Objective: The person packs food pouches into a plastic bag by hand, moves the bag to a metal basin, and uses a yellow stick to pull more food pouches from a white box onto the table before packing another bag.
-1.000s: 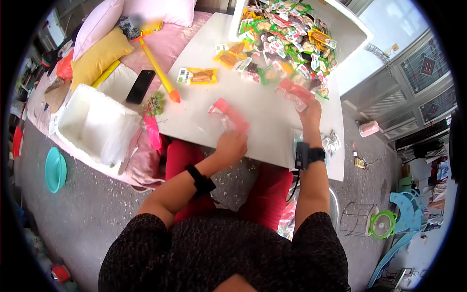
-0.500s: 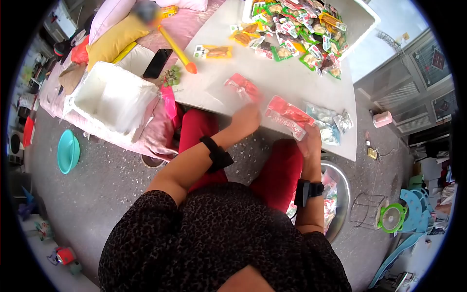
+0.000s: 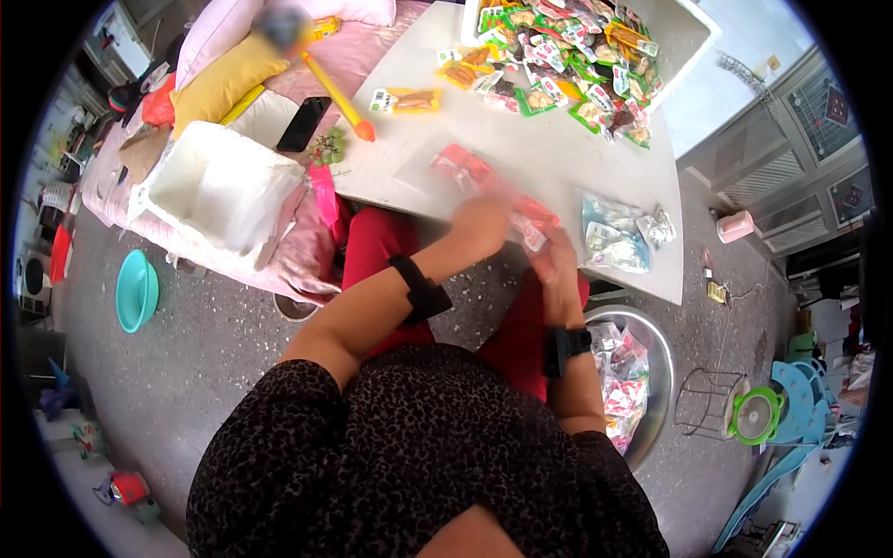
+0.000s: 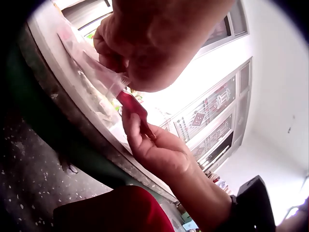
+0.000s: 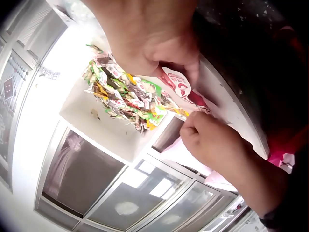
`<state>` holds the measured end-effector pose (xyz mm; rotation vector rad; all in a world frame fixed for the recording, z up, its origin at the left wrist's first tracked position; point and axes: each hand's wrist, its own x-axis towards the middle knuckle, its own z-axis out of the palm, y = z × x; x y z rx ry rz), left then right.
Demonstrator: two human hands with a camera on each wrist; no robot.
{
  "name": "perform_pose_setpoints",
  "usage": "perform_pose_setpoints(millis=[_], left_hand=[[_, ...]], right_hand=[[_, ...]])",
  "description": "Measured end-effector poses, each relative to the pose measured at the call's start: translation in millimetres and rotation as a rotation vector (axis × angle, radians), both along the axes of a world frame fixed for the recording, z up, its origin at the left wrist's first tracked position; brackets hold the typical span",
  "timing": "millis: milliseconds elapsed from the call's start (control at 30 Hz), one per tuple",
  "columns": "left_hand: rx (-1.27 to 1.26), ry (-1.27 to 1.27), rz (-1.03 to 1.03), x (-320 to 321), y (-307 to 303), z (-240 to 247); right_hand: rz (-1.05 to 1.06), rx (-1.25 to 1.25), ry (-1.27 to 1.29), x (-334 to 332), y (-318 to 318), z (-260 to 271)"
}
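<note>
My left hand grips the open end of a clear plastic bag at the table's near edge. A red snack packet shows through the bag, lying beyond the hand. Between thumb and fingers, my right hand pinches another red-and-white snack packet. Its far end reaches the bag's mouth beside the left hand; in the left wrist view this red packet overlaps the bag's edge. The left fingers are blurred in the head view and partly hidden by the hand.
A white foam box of colourful snack packets lies at the table's far end. Silvery plastic packs lie at right. A metal basin of packets stands on the floor. Leftward are a phone and foam box.
The right hand has brought a red packet from the table's right side toward the left hand, up to the bag's mouth. The left hand keeps hold of the bag. The head view has shifted.
</note>
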<state>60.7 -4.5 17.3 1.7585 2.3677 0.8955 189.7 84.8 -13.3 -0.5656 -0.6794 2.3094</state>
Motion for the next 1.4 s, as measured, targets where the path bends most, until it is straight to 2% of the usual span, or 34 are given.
perform_pose_setpoints(millis=[100,200,233,333,433,533,567,733,800,967,1133,1267,1400], left_hand=[[-0.034,-0.009,-0.007,4.0,4.6,-0.2],[0.104,-0.168,-0.065,9.6,-7.4,26.3],[0.143,-0.166,-0.063,9.9,-9.6,24.7],[0.198,-0.150,-0.063,9.0,-17.3,19.2],[0.145,-0.125,-0.061,8.6,-19.6,21.2],[0.118,-0.103,-0.040,7.8,-19.5,12.1],[0.113,-0.090,-0.048,5.5,-18.4,5.5],[0.117,0.019,-0.031,0.3,-23.3,4.8],[0.239,0.077,-0.074,-4.3,-22.7,-4.4],[0.340,0.140,-0.048,-15.6,-13.2,-28.6],[0.341,0.149,0.012,-23.6,-4.2,-27.6],[0.388,0.215,0.030,-26.9,-0.5,-40.7],[0.383,0.227,-0.005,-28.4,-2.7,-37.2]], right_hand=[[0.080,0.013,0.056,-24.1,2.2,-11.5],[0.040,0.021,-0.059,-42.0,-1.5,-20.0],[0.033,0.079,-0.118,-46.2,-14.1,3.3],[0.077,0.408,-0.552,-36.7,-15.3,24.8],[0.298,0.649,-0.697,-29.5,2.1,25.7],[0.320,0.702,-0.691,-36.4,-3.3,36.0],[0.289,0.644,-0.684,-41.7,-3.2,27.3],[0.607,0.754,-0.835,-47.5,9.4,35.2],[0.684,0.777,-0.864,-39.2,20.9,39.6],[0.580,0.826,-0.932,-28.6,46.9,72.8],[0.445,0.845,-0.905,-28.6,80.8,95.4],[0.341,0.836,-0.854,-30.6,118.1,97.3],[0.284,0.882,-0.912,-43.8,151.4,95.1]])
